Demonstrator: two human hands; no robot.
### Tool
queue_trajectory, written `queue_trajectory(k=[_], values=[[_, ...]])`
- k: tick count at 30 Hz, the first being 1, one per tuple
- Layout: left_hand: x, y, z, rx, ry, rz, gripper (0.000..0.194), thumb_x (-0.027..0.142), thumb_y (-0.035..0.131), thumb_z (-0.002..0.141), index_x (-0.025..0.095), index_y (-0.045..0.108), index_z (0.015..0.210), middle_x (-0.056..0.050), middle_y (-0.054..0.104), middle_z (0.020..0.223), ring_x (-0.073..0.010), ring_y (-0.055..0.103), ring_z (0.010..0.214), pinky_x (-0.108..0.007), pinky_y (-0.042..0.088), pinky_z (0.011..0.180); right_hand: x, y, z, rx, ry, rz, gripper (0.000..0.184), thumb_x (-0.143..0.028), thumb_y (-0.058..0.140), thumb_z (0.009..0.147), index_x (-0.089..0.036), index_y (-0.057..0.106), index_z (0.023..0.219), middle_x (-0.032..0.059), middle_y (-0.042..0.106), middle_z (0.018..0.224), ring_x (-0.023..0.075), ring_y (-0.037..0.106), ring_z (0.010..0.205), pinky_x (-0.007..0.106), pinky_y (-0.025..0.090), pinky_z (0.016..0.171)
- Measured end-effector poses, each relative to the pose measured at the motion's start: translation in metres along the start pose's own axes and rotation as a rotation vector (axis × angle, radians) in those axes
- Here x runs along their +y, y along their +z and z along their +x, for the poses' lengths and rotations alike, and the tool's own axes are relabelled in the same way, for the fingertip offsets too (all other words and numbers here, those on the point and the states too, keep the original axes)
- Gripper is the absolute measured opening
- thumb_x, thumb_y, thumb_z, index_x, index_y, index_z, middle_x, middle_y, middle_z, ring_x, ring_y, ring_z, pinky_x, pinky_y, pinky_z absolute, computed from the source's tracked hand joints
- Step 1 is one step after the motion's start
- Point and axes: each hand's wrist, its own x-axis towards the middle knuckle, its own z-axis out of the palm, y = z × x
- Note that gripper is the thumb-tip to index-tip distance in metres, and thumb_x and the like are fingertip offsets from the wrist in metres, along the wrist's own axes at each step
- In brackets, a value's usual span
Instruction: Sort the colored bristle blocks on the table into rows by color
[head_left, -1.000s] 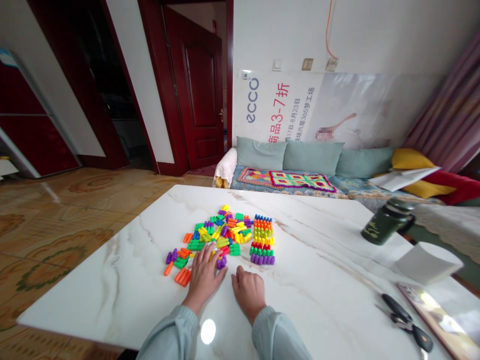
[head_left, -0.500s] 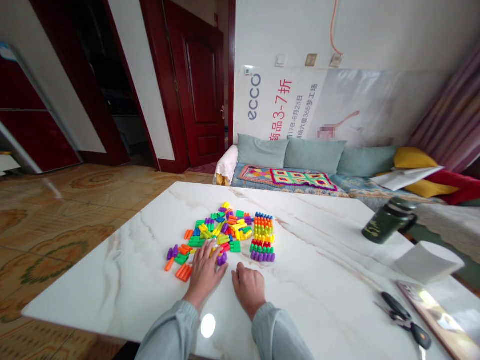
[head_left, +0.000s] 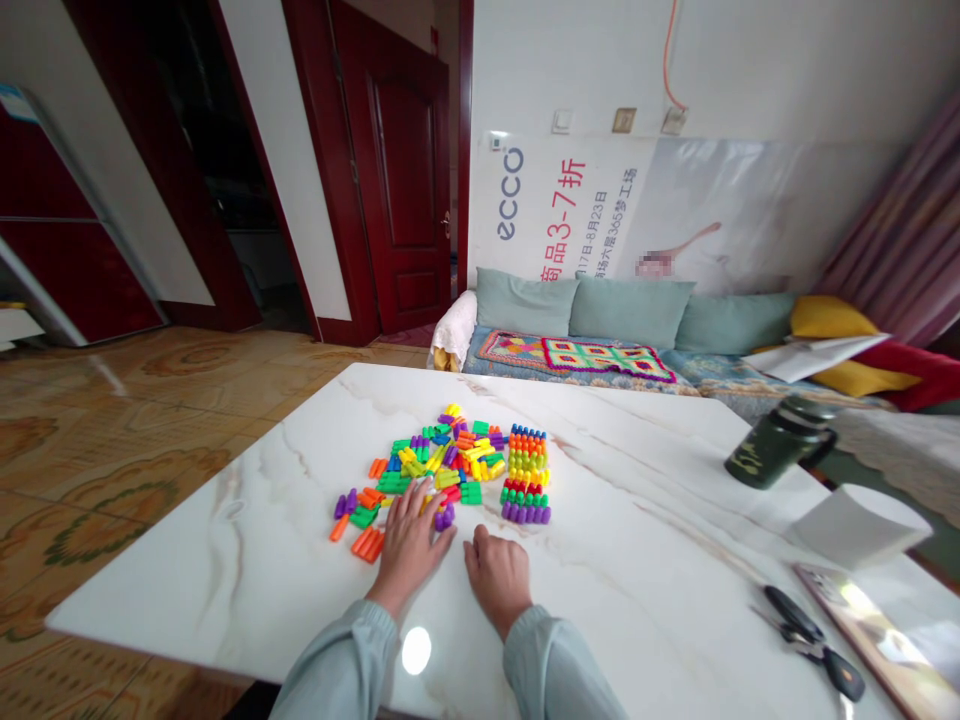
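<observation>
My left hand [head_left: 411, 542] lies over the near edge of a loose pile of colourful plastic peg-shaped building blocks [head_left: 442, 478], its fingers stretched forward and resting on some of them. The blocks under its fingertips are partly hidden. To its right, my right hand [head_left: 499, 575] rests on the tabletop, curled into a loose fist with no block showing in it. Just beyond that hand stand neat rows of the same blocks [head_left: 527, 470], sorted by colour from blue at the far end to purple nearest me. Orange blocks [head_left: 367, 544] lie left of my left hand.
The white marble-patterned table [head_left: 637, 600] holds a dark green flask [head_left: 776, 445], a white paper-like object [head_left: 861, 525], a key with a black fob [head_left: 795, 612] and a phone [head_left: 877, 630] on the right. Behind it is a sofa with cushions [head_left: 634, 310].
</observation>
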Motion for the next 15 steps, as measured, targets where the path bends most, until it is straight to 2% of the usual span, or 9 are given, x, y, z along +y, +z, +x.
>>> queue_trajectory(k=[12,15], values=[[-0.0014,-0.0001,0.0002,-0.004,0.007,0.011,0.046,0.036,0.058,0.086,0.025,0.057,0.13,-0.009,0.046,0.146,-0.0338,0.034,0.139,-0.055,0.031,0.112,-0.0009,-0.0031,0.0,-0.002,-0.004,-0.021,0.018,-0.029,0.046,0.096,-0.021,0.061,0.091,0.0056,0.073,0.075,0.02,0.07,0.069,0.026,0.03,0.055],[-0.0027,0.0004,0.0001,0.016,0.02,-0.021,0.04,0.033,0.058,0.086,0.025,0.061,0.125,-0.008,0.047,0.145,-0.0336,0.037,0.137,-0.054,0.033,0.111,0.0,-0.0017,0.0,-0.001,-0.01,-0.022,0.018,-0.029,0.046,0.096,-0.02,0.061,0.091,0.0058,0.073,0.076,0.0195,0.07,0.069,0.026,0.03,0.055]])
